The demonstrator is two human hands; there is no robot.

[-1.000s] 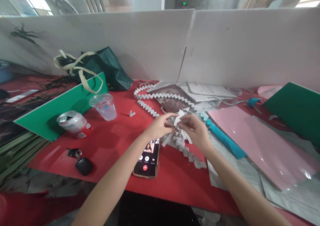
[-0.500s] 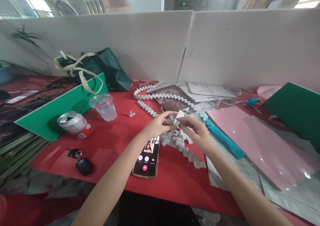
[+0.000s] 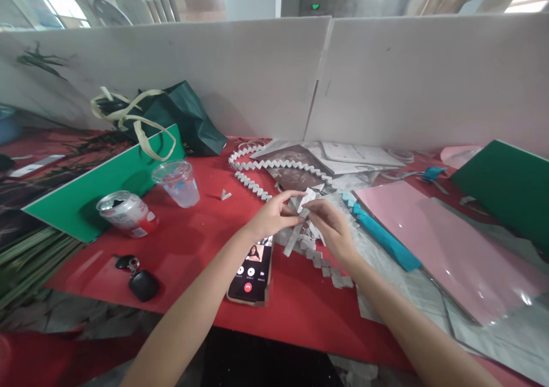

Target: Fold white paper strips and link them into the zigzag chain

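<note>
My left hand (image 3: 274,212) pinches a folded white paper strip (image 3: 306,202) between thumb and forefinger. From the other side, my right hand (image 3: 332,224) has its fingers closed on the same folded paper. A loose end of a paper strip (image 3: 293,240) points down below the fingertips. Just under the hands lies a zigzag chain of folded paper (image 3: 326,268); whether it joins the held piece is hidden. A longer white zigzag chain (image 3: 281,164) curves across the table behind them. A phone (image 3: 249,272) with a video call on screen lies beneath my left wrist.
On the red table (image 3: 193,250) stand a drink can (image 3: 127,214) and a plastic cup (image 3: 176,184), with keys (image 3: 143,284) nearer me. A dark green bag (image 3: 189,118) is behind. To the right are a teal roll (image 3: 388,241) and a pink sheet (image 3: 441,244).
My right hand has shifted slightly left and down at the fingertips. The folded strip has turned, and a strip end now sticks out lower, below my left fingers.
</note>
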